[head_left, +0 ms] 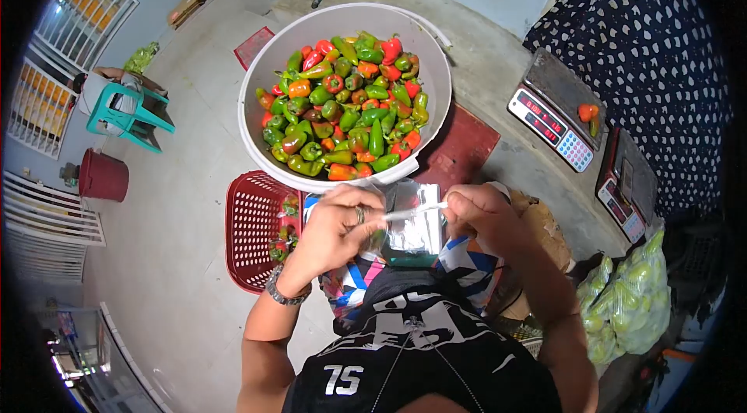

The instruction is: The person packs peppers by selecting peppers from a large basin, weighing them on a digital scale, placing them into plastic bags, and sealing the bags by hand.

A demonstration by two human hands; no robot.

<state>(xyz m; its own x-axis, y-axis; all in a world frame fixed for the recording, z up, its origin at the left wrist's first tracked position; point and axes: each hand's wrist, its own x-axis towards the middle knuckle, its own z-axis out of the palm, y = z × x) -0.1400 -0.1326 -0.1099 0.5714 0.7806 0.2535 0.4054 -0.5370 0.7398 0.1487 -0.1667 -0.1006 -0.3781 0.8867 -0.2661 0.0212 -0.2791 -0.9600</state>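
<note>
Between my two hands a clear plastic bag is stretched above my lap, its shiny film catching the light. My left hand, with a ring and a wristwatch, pinches the bag's left edge. At the other end, the closed fingers of my right hand grip a twisted or gathered strip of the plastic. Just beyond both hands stands a large whitish tub full of green, red and orange peppers. A red perforated basket beside my left hand contains several bagged peppers.
Two digital scales stand on the ledge at right; peppers lie on the farther scale. Nearer is the second scale. Bags of green produce rest at lower right. A teal chair and a red bucket stand at left.
</note>
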